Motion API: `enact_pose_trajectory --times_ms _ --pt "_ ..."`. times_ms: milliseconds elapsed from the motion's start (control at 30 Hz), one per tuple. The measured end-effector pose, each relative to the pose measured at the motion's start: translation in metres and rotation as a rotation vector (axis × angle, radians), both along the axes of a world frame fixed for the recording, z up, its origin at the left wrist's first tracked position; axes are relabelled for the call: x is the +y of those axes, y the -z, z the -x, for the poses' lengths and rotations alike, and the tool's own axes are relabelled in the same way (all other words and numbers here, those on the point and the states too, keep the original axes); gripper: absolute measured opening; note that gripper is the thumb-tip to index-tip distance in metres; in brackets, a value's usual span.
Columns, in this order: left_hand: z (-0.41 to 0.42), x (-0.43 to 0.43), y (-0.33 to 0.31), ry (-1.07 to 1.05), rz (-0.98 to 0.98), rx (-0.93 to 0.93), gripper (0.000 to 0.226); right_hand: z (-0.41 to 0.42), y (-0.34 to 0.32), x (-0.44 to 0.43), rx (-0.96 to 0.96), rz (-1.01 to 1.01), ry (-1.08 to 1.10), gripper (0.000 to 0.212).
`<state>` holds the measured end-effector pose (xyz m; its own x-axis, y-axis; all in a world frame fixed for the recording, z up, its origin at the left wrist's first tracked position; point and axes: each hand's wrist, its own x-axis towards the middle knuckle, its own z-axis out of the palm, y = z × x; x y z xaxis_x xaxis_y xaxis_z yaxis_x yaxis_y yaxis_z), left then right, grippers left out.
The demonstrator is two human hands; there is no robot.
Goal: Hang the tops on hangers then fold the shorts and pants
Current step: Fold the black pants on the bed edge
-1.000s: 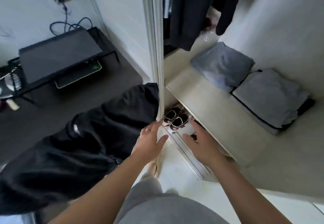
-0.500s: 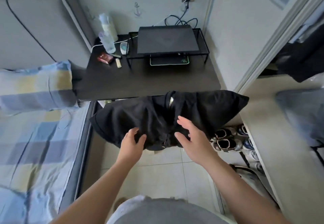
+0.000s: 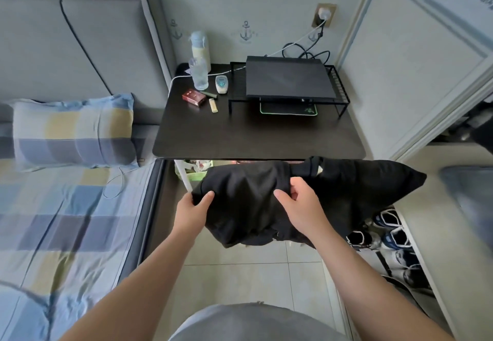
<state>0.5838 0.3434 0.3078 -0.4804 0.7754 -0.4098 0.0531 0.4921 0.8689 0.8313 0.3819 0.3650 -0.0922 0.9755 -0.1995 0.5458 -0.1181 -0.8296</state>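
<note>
On the far left lies a bed (image 3: 66,220) under a blue, grey and yellow checked sheet, with a pillow (image 3: 72,130) in the same checks. Right of it stands a dark rectangular table (image 3: 253,138), which carries a clear plastic bottle (image 3: 198,74), a small red box (image 3: 194,96) and a black laptop (image 3: 289,80) on a black wire stand (image 3: 340,92). Just near the table's near edge, above the tiled floor (image 3: 240,274), a black fabric garment (image 3: 245,207) is held up. The left hand (image 3: 190,212) pinches its left edge, thumb on top. The right hand (image 3: 298,207) grips a fold near its middle with curled fingers. At the near right, several sneakers (image 3: 386,234) stand in a row.
</note>
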Motion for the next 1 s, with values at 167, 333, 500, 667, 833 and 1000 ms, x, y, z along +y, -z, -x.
enact_pose_trajectory --times_ms 167,333,500,667,833,1000 --pt "0.015 -0.001 -0.021 0.032 -0.111 -0.05 0.022 0.002 -0.024 0.008 -0.003 -0.153 0.075 0.037" --pt "0.024 0.015 -0.072 0.09 -0.332 0.002 0.03 0.001 -0.073 0.021 0.122 -0.268 0.145 0.033" --pt "0.022 0.031 -0.134 0.179 -0.447 0.164 0.031 0.006 -0.142 0.025 0.248 -0.412 0.107 0.012" --pt "0.033 0.041 -0.21 0.163 -0.599 0.248 0.024 0.028 -0.22 0.029 0.38 -0.572 0.045 0.01" --pt "0.063 0.048 -0.295 -0.002 -0.846 0.237 0.023 0.06 -0.299 0.035 0.387 -0.741 -0.076 0.012" --pt "0.116 0.037 -0.389 -0.115 -1.046 0.219 0.021 0.115 -0.392 0.031 0.469 -0.923 -0.192 0.014"
